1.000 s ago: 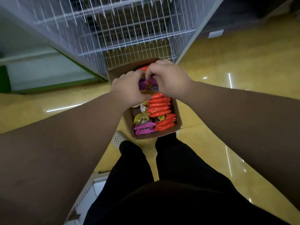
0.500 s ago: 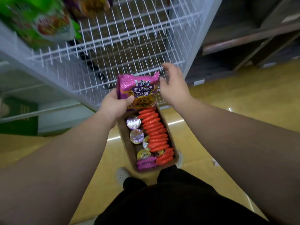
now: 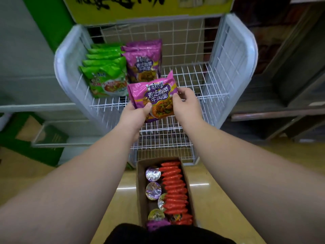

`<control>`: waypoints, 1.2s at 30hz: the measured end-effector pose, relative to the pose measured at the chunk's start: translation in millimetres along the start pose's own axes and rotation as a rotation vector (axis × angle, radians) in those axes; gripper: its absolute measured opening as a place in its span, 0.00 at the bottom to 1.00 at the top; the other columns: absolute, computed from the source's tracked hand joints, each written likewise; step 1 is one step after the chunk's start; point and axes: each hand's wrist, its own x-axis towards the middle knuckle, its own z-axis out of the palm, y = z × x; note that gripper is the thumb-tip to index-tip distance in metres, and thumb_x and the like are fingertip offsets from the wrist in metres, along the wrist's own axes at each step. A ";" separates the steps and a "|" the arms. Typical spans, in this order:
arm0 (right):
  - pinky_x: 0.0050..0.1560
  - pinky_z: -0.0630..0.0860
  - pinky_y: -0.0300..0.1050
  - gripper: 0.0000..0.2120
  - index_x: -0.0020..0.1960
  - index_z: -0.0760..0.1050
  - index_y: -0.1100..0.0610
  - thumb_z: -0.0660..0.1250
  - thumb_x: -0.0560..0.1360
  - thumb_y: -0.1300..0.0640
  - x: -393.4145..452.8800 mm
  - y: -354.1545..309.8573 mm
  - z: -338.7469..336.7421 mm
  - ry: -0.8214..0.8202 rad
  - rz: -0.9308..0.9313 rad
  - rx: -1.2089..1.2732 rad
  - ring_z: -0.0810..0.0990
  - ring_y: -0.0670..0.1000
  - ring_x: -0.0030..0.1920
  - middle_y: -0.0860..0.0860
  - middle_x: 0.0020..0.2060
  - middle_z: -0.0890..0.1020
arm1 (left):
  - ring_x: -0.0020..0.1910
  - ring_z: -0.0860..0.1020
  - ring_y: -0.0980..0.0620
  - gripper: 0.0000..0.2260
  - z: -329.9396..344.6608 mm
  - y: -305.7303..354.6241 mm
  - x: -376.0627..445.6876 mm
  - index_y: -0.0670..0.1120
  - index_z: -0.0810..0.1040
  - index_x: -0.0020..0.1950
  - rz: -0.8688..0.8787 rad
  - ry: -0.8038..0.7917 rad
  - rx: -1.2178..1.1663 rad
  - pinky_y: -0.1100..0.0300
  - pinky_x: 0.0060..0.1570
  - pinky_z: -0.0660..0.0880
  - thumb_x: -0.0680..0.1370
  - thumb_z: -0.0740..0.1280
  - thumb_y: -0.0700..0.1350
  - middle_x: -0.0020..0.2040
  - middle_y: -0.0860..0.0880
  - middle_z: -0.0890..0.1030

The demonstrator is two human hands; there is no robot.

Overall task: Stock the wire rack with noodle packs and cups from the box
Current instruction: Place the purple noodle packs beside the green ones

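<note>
Both hands hold one purple noodle pack [image 3: 154,95] in the air over the front of the white wire rack's top shelf [image 3: 193,80]. My left hand [image 3: 135,115] grips its lower left corner; my right hand [image 3: 186,104] pinches its right edge. On that shelf stand a row of green packs [image 3: 105,71] at the left and purple packs [image 3: 144,60] beside them; the shelf's right half is bare wire. Below, on the floor, the cardboard box [image 3: 139,191] holds a row of red packs [image 3: 174,187], several foil-lidded cups [image 3: 153,182] and a purple pack [image 3: 156,224].
A yellow sign [image 3: 149,7] tops the rack. Lower wire shelves [image 3: 161,140] jut out under the top one. A green-and-white fixture [image 3: 35,120] stands at the left, dark wooden shelving [image 3: 281,103] at the right. The floor [image 3: 228,199] is glossy yellow.
Both hands lifted a purple pack out of the box and raised it up to the top shelf. My view tilted upward from the box to the rack's top shelf.
</note>
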 end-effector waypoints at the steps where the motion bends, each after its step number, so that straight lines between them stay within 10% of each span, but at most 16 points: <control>1: 0.44 0.75 0.38 0.17 0.69 0.74 0.45 0.63 0.81 0.45 5.4 -5.6 3.1 0.008 -0.022 -0.023 0.79 0.45 0.55 0.43 0.61 0.78 | 0.58 0.85 0.51 0.14 1.9 6.7 4.5 0.53 0.80 0.65 0.029 0.024 -0.020 0.47 0.66 0.76 0.80 0.73 0.45 0.56 0.54 0.88; 9: 0.45 0.75 0.41 0.14 0.64 0.73 0.44 0.67 0.80 0.49 52.4 -32.4 47.3 0.102 -0.073 -0.079 0.81 0.47 0.53 0.45 0.56 0.81 | 0.63 0.78 0.48 0.20 -6.9 42.6 62.9 0.58 0.76 0.61 0.223 0.273 0.262 0.46 0.68 0.76 0.72 0.75 0.60 0.63 0.49 0.79; 16: 0.45 0.71 0.36 0.16 0.66 0.74 0.49 0.69 0.80 0.53 106.0 -40.7 100.9 0.189 -0.058 -0.125 0.80 0.46 0.53 0.45 0.56 0.81 | 0.62 0.76 0.37 0.18 -10.6 55.9 133.8 0.47 0.77 0.60 0.107 0.287 0.387 0.43 0.68 0.74 0.76 0.74 0.55 0.62 0.43 0.74; 20: 0.49 0.76 0.41 0.15 0.65 0.74 0.50 0.69 0.80 0.52 134.4 -32.8 116.8 0.247 -0.003 -0.110 0.81 0.47 0.52 0.45 0.55 0.81 | 0.60 0.79 0.48 0.30 -4.7 49.3 162.5 0.50 0.69 0.74 0.126 0.211 0.263 0.47 0.65 0.77 0.74 0.73 0.53 0.62 0.52 0.78; 25: 0.43 0.74 0.36 0.15 0.64 0.73 0.50 0.70 0.79 0.51 152.7 -22.0 124.6 0.269 -0.018 -0.147 0.82 0.46 0.50 0.45 0.53 0.82 | 0.45 0.75 0.73 0.27 0.3 31.5 177.6 0.49 0.64 0.75 0.135 0.185 0.184 0.80 0.40 0.67 0.79 0.72 0.42 0.54 0.63 0.72; 32: 0.49 0.79 0.42 0.15 0.62 0.73 0.47 0.71 0.78 0.50 152.8 -8.1 131.4 0.179 -0.067 -0.174 0.83 0.46 0.50 0.44 0.51 0.82 | 0.73 0.72 0.46 0.34 7.6 27.3 169.1 0.49 0.64 0.79 0.234 0.242 0.316 0.45 0.74 0.70 0.74 0.70 0.48 0.74 0.47 0.72; 36: 0.46 0.78 0.40 0.15 0.62 0.73 0.48 0.71 0.78 0.50 155.4 -8.2 131.5 0.178 -0.068 -0.199 0.83 0.45 0.49 0.44 0.51 0.83 | 0.81 0.60 0.43 0.40 13.0 30.0 168.3 0.48 0.55 0.85 0.201 0.204 0.376 0.49 0.81 0.59 0.77 0.71 0.44 0.83 0.45 0.55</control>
